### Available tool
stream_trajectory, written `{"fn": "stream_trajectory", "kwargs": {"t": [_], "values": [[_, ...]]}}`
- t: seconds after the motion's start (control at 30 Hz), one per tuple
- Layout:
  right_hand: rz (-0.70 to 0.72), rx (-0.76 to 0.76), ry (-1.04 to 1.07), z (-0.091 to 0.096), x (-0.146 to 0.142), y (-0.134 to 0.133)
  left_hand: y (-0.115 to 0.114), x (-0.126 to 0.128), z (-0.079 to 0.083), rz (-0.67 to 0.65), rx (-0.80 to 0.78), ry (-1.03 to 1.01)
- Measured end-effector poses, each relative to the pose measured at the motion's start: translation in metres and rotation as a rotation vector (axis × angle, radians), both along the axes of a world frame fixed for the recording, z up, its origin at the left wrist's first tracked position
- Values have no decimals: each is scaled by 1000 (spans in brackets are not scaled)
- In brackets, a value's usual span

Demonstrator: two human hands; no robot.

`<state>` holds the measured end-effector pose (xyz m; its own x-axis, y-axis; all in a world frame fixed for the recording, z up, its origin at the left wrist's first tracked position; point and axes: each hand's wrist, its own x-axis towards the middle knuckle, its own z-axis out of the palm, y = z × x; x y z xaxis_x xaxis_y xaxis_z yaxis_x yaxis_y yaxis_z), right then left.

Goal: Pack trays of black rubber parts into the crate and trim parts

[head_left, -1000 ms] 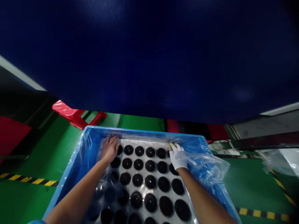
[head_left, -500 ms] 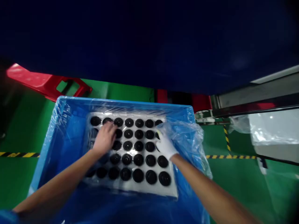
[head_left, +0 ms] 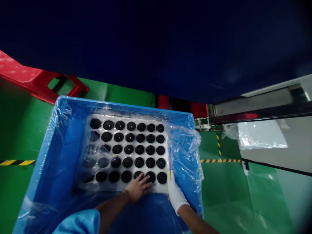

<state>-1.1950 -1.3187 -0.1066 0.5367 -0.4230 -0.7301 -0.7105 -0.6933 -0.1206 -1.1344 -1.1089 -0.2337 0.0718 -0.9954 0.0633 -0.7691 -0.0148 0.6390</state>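
My left hand lies open, fingers spread on clear plastic film at the near edge of a white tray. My gloved right hand stands edge-on at the tray's near right corner; I cannot tell whether it grips anything. Rows of round black parts fill the tray, which sits inside a blue crate. The tray looks light but slippery under the film, so I would hold it by its edges.

No readable text or labels, black-and-yellow hazard stripes on green floor
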Motion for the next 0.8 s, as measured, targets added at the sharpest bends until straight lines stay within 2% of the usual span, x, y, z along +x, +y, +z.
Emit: {"fn": "stream_trajectory", "kwargs": {"t": [0.13,0.2,0.27,0.3,0.37,0.47,0.5,0.53,0.57,0.6,0.67,0.73,0.8], "values": [[-82,43,30,-5,22,8,-5,-6,-13,-16,150,4],[-117,82,33,-6,38,12,-6,-6,-14,-37,194,23],[-165,137,24,3,53,15,-5,-1,-10,-63,189,63],[-192,178,12,14,59,15,-5,3,-7,-76,181,82],[-244,284,-37,49,62,7,-6,12,4,-104,199,105],[-410,439,-287,115,32,-26,-20,19,35,-55,364,122],[-634,449,-513,131,12,-41,-28,15,48,3,426,140],[-856,363,-725,140,-13,-56,-35,8,63,59,464,162],[-1042,237,-861,140,-40,-71,-42,-2,78,90,472,184],[-1217,109,-921,131,-68,-83,-47,-15,91,85,451,196],[-1489,19,-814,88,-117,-96,-50,-41,113,-55,358,164],[-1642,78,-701,27,-148,-91,-48,-55,124,-212,299,58],[-1708,192,-614,-32,-157,-74,-47,-50,127,-331,298,-43]]}}
